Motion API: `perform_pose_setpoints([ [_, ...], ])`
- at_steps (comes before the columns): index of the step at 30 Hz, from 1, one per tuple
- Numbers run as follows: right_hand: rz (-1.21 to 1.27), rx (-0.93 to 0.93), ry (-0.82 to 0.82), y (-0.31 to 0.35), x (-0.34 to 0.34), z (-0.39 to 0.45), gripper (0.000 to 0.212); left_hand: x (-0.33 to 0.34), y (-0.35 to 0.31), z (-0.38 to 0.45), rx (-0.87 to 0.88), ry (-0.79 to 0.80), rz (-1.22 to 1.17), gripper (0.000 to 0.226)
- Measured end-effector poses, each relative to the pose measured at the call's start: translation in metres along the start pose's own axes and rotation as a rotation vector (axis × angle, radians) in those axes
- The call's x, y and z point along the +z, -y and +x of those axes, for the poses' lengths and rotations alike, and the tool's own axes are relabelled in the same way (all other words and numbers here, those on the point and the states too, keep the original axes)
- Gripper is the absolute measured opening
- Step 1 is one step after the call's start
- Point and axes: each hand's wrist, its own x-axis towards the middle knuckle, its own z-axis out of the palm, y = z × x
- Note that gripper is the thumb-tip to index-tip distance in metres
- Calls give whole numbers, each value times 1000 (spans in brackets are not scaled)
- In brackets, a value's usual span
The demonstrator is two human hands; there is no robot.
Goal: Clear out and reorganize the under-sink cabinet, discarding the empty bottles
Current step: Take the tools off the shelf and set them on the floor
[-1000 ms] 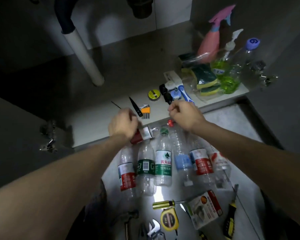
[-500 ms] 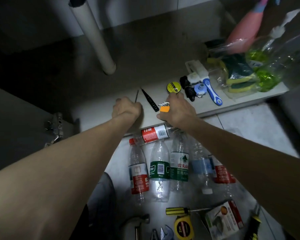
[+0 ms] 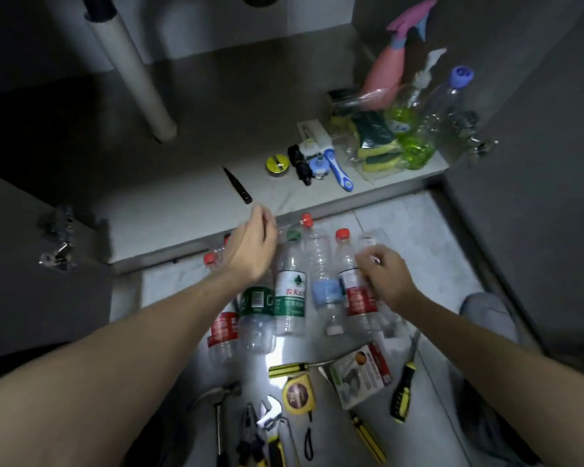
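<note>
**Q:** Head view, looking down: what is in front of the person?

**A:** An open under-sink cabinet (image 3: 216, 106) with a pale drain pipe (image 3: 132, 79) standing on its floor. On the tiled floor just outside, a row of clear plastic bottles (image 3: 290, 291) lies side by side, caps pointing toward the cabinet.

**Q:** Where are the hands?

**A:** Both hover over that row. The left hand (image 3: 250, 251) is above the bottles at the left end, fingers curled, apparently pinching a thin object at the fingertips; blur hides what it is. The right hand (image 3: 385, 274) is above the red-labelled bottle (image 3: 354, 298) near the right end, fingers curled around something small and pale; I cannot tell what.

**Q:** What remains inside the cabinet?

**A:** At the right, a pink spray bottle (image 3: 385, 72), a bottle of green liquid (image 3: 415, 146), bagged sponges (image 3: 375, 143) and a blue-handled tool (image 3: 338, 166). Near the front edge, a yellow tape roll (image 3: 278, 165) and a dark pointed tool (image 3: 238, 187).

**Q:** Anything nearer the person?

**A:** Tools on the floor: a hammer (image 3: 216, 402), a tape measure (image 3: 299, 396), yellow-handled screwdrivers (image 3: 402, 389) and a small box (image 3: 359, 375).
</note>
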Motion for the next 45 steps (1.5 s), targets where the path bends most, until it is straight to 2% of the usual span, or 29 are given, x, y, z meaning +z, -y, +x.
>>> perform_pose_setpoints([
  [3, -38, 189, -108, -55, -48, -16, 14, 30, -25, -34, 53, 213, 21, 13],
  [6, -95, 282, -183, -92, -82, -23, 3, 60, -40, -62, 98, 319, 87, 14],
  [9, -78, 294, -140, -112, -97, -21, 23, 84, -55, -64, 144, 377, 134, 17],
  [11, -32, 260, -51, -120, -97, -20, 26, 96, -67, -49, 188, 408, 131, 17],
  [13, -102, 198, -38, -126, -93, -23, 29, 110, -81, -26, 224, 414, 121, 11],
  [17, -324, 44, -277, -118, -87, -19, 30, 145, -121, 21, 265, 434, 143, 4],
  [20, -193, 70, -448, -101, -81, -3, 33, 174, -146, 46, 285, 474, 205, 6],
  [23, -68, 101, -526, -86, -81, 11, 34, 194, -154, 54, 277, 527, 247, 18],
  [25, -81, 71, -547, -81, -81, 15, 31, 195, -151, 56, 260, 494, 238, 24],
  [30, -114, -92, -600, -56, -77, 23, 20, 154, -125, 57, 218, 266, 91, 21],
  [36, -230, -311, -394, 27, -53, 55, 21, 57, -58, 51, 171, 11, 194, 14],
  [39, -401, -368, -212, 74, -30, 77, 25, 11, -22, 56, 32, -133, 237, 13],
  [41, -537, -376, -134, 98, -11, 89, 28, -13, 3, 66, -110, -153, 295, 10],
  [45, -751, -297, -153, 116, 11, 106, 41, -28, 30, 88, -340, -135, 337, 26],
])
